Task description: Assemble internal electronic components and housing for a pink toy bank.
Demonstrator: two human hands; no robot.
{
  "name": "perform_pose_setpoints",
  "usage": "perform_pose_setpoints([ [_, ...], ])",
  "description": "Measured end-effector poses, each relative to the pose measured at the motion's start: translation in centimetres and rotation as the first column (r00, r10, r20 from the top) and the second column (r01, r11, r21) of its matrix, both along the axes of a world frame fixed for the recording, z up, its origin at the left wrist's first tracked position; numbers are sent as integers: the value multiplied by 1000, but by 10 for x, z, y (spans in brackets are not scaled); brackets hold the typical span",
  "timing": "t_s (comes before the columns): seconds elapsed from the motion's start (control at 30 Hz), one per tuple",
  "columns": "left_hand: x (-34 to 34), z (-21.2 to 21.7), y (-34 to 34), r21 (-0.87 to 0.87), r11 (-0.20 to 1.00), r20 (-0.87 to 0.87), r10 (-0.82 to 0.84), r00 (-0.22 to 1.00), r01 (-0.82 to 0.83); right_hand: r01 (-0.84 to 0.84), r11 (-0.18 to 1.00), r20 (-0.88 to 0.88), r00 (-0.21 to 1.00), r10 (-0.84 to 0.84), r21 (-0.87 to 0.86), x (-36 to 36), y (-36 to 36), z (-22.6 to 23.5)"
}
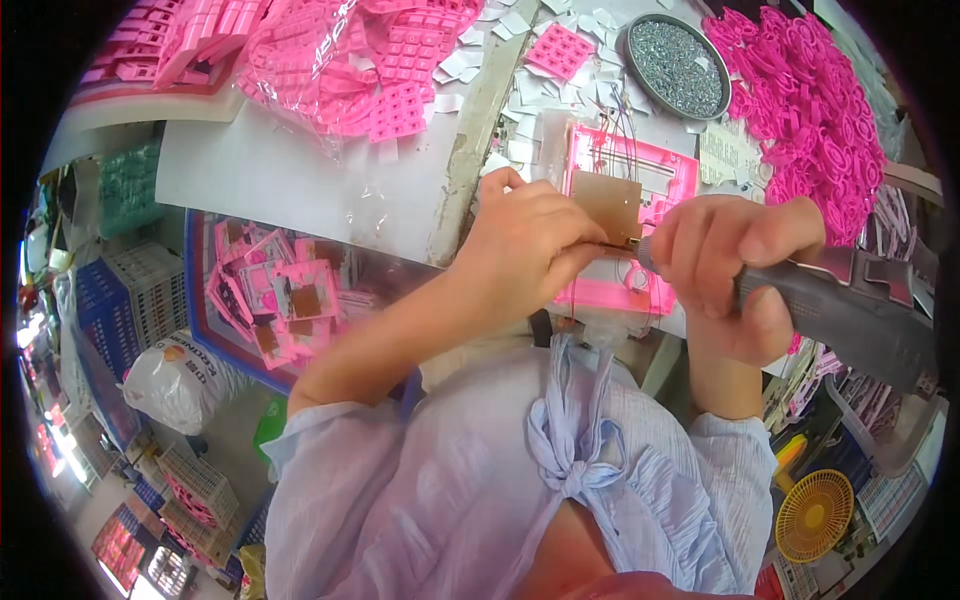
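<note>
My right hand (735, 260) is wrapped round a dark grey electric screwdriver (845, 315), held nearly level with its nose pointing left. The nose ends beside the lower right corner of a brown circuit board (606, 203). That board lies over a pink plastic housing (682, 178) with thin dark wires running above it. My left hand (535, 235) is closed, thumb and forefinger pinched together at the board's lower edge, close to the screwdriver's tip. What sits between those fingertips is too small to make out.
A round dish (678, 68) of small metal screws stands beyond the housing. Pink ring-shaped parts (820, 125) heap up at the far right. Pink keypads (400, 108) and white paper scraps cover the back. A blue crate (255, 368) of pink assemblies sits lower left, a yellow basket (815, 515) lower right.
</note>
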State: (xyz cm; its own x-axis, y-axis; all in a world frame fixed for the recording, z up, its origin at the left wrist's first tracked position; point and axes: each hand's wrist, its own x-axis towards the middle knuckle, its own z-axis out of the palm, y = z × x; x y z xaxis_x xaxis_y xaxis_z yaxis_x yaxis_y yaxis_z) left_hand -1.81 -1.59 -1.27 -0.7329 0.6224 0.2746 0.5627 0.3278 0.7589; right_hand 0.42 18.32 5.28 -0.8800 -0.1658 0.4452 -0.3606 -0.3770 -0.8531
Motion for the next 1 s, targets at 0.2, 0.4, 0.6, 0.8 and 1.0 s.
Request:
perform_pose_setpoints([
  [0.2, 2, -4, 0, 49, 998, -64, 47, 997, -43, -42, 999, -8, 999, 42, -31, -4, -5, -3],
  [0.4, 0, -4, -3, 28, 997, -210, 73, 975, -68, -36, 997, 27, 999, 38, -71, -5, -11, 0],
  [0.6, 2, 8, -7, -86, 981, -263, 144, 954, -172, -8, 999, -14, 1000, 8, -37, -22, -16, -15],
  [0.8, 34, -5, -20, -210, 965, -160, -190, 969, 155, 73, 992, 25, 997, -71, -101, -37, -23, -40],
  [1.0, 30, -11, -19, -267, 941, -313, -290, 904, 210, 112, 976, -26, 994, -109, 189, -34, -29, -49],
])
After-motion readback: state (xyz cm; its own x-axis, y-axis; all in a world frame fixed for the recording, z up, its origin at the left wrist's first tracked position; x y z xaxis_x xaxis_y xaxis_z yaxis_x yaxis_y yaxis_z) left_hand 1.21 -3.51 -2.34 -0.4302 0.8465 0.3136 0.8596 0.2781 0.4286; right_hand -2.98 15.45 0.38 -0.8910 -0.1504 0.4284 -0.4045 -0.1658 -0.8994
